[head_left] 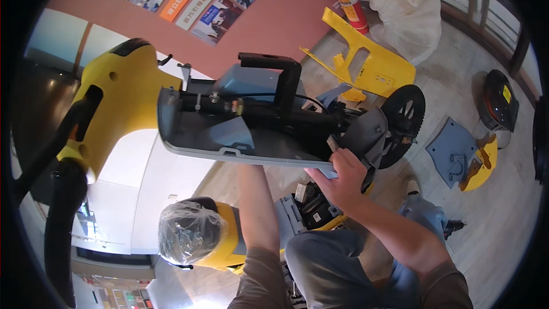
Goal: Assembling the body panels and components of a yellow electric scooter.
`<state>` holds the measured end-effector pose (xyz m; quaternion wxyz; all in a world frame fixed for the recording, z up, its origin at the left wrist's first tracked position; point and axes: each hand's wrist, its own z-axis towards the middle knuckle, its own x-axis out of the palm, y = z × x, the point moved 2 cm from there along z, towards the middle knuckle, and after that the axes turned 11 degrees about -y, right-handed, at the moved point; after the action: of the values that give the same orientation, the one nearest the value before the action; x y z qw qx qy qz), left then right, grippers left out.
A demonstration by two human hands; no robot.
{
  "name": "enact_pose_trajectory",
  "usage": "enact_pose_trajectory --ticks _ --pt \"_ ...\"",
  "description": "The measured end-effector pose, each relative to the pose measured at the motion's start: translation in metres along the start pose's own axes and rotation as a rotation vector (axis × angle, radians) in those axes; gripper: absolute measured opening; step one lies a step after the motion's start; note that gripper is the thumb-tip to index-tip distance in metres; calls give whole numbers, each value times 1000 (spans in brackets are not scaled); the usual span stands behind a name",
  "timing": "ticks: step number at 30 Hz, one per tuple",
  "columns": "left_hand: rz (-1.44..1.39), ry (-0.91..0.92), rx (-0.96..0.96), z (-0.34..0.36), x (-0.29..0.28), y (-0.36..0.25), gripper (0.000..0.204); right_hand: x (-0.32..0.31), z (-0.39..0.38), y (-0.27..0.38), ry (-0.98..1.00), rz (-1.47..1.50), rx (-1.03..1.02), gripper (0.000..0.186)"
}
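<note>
Your right hand (pixel 346 181) holds the grey panel (pixel 269 144) at the right end of its near edge; the thumb and the fingers pinch this rim between them. Your left forearm (pixel 258 206) goes up to the near side of the panel, and the left hand is hidden behind it, so I cannot tell if its fingers are spread or pressed together.

The panel is long and hollow, and it lies across the middle of the scene, along the black frame (pixel 289 88) of the scooter. At its left end is the yellow front cover (pixel 123 88), with the handlebar (pixel 64 206) at far left. To the right of the panel is the wheel (pixel 403 129).

On the floor, a yellow part (pixel 380 68) lies on the far side, near the extinguisher (pixel 350 10). More to the right lies a blue-grey plate (pixel 449 149).
</note>
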<state>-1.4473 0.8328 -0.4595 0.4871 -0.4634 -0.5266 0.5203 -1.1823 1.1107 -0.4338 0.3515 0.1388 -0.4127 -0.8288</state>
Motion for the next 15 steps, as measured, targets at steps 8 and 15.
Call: enact_pose_trajectory --ticks 8,15 --pt "-260 210 187 3 -20 -93 57 -1 3 -3 52 -3 -35 36" --pt "-514 433 318 9 1 -141 52 -2 4 -2 55 29 -36 35"
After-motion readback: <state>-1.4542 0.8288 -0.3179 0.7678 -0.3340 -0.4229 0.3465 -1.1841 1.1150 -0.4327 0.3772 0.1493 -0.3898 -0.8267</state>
